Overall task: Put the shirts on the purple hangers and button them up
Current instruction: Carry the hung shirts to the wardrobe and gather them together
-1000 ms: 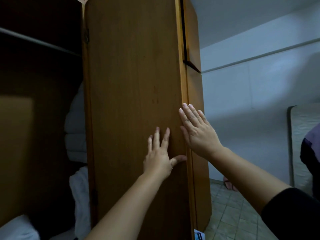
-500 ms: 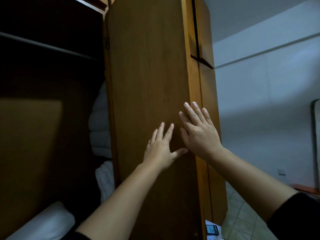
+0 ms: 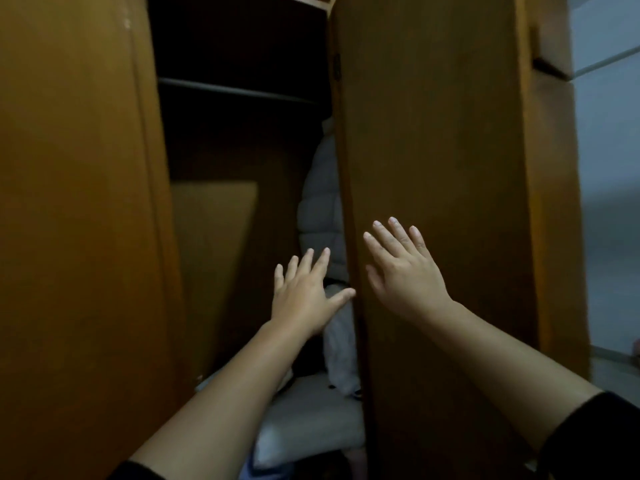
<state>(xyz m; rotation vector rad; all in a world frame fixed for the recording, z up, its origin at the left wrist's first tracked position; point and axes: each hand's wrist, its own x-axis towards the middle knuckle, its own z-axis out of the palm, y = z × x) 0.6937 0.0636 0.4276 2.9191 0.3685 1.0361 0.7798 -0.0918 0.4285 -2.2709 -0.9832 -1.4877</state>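
Right hand (image 3: 407, 271) flat, fingers straight, on the smooth brown wooden wardrobe door (image 3: 436, 133). Left hand (image 3: 304, 296) spread, grasping nothing, before the dark gap. Inside: metal rail (image 3: 239, 90), quilted pale bedding (image 3: 322, 209); shirts and purple hangers unseen.

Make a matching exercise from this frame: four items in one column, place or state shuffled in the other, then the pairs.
1. left hand
2. right hand
3. hanging rail
4. white bedding

a. low in the wardrobe
b. fingers spread, flat against the right wardrobe door
c. bare, high across the dark interior
d. fingers spread, in front of the gap between the doors

Pairs: 1-d, 2-b, 3-c, 4-a
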